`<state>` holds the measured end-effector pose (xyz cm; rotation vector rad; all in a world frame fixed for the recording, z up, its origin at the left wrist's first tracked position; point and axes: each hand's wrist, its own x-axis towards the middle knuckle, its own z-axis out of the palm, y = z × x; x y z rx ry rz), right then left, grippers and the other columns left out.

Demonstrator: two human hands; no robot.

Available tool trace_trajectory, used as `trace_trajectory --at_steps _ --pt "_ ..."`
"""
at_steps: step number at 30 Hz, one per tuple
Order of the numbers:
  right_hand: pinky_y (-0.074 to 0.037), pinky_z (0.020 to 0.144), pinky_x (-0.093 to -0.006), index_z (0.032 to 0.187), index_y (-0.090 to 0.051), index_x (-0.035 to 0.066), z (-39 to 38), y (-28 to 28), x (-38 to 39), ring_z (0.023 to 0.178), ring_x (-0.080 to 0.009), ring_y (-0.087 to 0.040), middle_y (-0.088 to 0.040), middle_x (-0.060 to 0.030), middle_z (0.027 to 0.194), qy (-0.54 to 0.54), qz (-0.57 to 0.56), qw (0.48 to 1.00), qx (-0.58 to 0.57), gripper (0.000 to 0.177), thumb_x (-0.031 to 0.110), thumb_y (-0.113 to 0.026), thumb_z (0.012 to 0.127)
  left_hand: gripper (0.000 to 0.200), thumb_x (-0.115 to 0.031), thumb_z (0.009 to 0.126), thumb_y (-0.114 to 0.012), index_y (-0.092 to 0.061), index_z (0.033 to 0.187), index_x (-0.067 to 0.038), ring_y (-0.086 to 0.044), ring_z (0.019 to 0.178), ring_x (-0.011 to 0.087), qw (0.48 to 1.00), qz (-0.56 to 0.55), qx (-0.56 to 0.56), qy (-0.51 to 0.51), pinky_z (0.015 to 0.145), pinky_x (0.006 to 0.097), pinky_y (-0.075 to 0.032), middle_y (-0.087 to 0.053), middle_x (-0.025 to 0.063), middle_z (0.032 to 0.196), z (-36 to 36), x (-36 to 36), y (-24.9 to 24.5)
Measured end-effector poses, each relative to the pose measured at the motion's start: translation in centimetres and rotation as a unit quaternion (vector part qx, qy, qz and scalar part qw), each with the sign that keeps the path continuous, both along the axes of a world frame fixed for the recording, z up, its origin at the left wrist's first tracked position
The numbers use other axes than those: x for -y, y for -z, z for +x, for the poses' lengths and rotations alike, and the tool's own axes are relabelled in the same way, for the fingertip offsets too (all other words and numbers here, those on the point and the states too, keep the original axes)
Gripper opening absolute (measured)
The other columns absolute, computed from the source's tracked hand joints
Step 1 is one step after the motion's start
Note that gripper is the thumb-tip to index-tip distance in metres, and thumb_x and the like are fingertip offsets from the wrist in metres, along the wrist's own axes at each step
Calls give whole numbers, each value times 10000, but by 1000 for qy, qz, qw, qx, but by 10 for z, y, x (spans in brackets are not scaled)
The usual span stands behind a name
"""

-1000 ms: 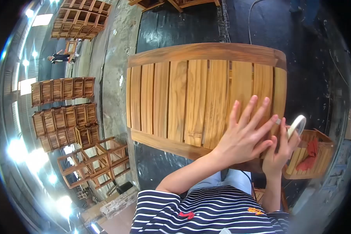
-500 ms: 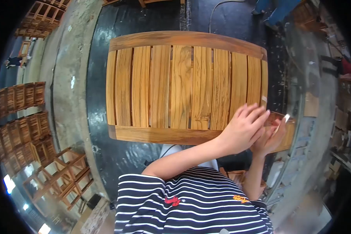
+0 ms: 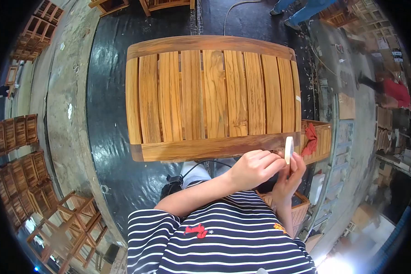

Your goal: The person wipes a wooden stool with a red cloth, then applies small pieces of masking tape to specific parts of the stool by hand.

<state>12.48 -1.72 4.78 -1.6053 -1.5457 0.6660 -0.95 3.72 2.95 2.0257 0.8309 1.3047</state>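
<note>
My right hand (image 3: 289, 177) grips a narrow roll of white tape (image 3: 289, 148), seen nearly edge-on, just above the table's near right corner. Crossing from the left, my left hand (image 3: 256, 168) has its fingers closed and pinches at the lower edge of the roll; the fingertips are partly hidden. Both hands are in front of a slatted wooden table (image 3: 214, 93). A small white strip (image 3: 298, 98) sticks to the tabletop's right edge.
A wooden crate (image 3: 323, 137) with a red cloth (image 3: 310, 139) over it stands right of the table. Another wooden box (image 3: 297, 210) is below my right arm. A cable (image 3: 226, 13) lies on the black floor sheet. People's legs (image 3: 306, 11) show at the far right.
Both hands have come left and closer to my body, and the tape roll now stands upright between them. My left fingers, spread over the right hand before, have closed at the roll. The view has shifted.
</note>
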Motion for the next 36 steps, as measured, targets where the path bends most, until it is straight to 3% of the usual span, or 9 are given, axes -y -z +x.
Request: trace_trajectory --at_steps 2,9,13,15,17,21,26,32,36 --pt "-408 552 -222 962 -540 -9 5 -3 -2 620 -101 -509 -577 -58 763 28 -27 999 -8 110 27 -477 879 147 -111 689 -668 -603 804 -47 -599 647 185 1000 9 14 -7 541 282 -481 -611 62 754 -5 1 -4" --pt "-291 495 -215 802 -550 -33 -7 -20 -9 558 -76 -386 -495 -32 667 12 3 1000 -4 95 -21 -456 796 137 -127 684 -679 -600 765 -50 -591 627 169 999 5 21 -29 523 275 -472 -603 49 721 -22 0 -21" --pt "-289 509 -204 715 -512 -3 -22 -23 -12 574 -87 -413 -485 -28 652 52 17 976 -209 98 24 -446 782 179 -133 650 -691 -615 781 -37 -593 637 181 995 41 91 -23 540 281 -480 -595 44 719 -20 6 -22" --pt "-278 499 -205 726 -503 52 -4 -12 -26 598 -77 -408 -505 -16 688 166 -23 976 -136 164 135 -426 845 128 -139 699 -696 -618 724 -41 -593 620 181 980 72 185 17 553 281 -503 -593 44 691 -22 8 -30" --pt "-298 524 -195 786 -513 64 20 -14 -40 601 -78 -417 -515 -11 705 261 24 910 -322 186 216 -448 872 143 -154 671 -674 -609 756 -59 -574 625 171 978 97 184 9 553 283 -488 -570 29 701 -27 12 -47" --pt "-335 635 -202 1038 -539 54 -4 -39 -29 763 -111 -446 -526 -55 928 79 32 990 -110 373 389 -460 893 137 -105 695 -698 -620 780 -33 -596 658 201 985 -99 139 23 572 295 -487 -612 71 741 -34 4 -35" --pt "-391 765 -315 732 -650 67 -2 -25 -22 912 -249 -485 -511 -126 973 -80 11 997 -17 146 50 -727 609 158 -63 691 -703 -644 836 -39 -607 663 204 979 -181 95 -1 567 283 -483 -627 67 741 -37 16 -18" --pt "-373 742 -281 770 -593 48 1 -7 -18 869 -205 -449 -463 -114 971 52 2 999 -5 63 47 -636 724 394 -274 806 -611 -567 1144 -75 -489 1082 336 960 -151 -199 -123 898 444 -379 -524 191 1167 -39 5 -2" --pt "-349 674 -253 772 -593 56 17 -3 -27 848 -180 -436 -480 -95 971 108 19 994 -27 49 62 -630 742 528 -449 847 -488 -486 1257 -117 -103 1295 469 863 -114 -447 -205 985 623 -97 -186 233 1416 -44 -24 13"
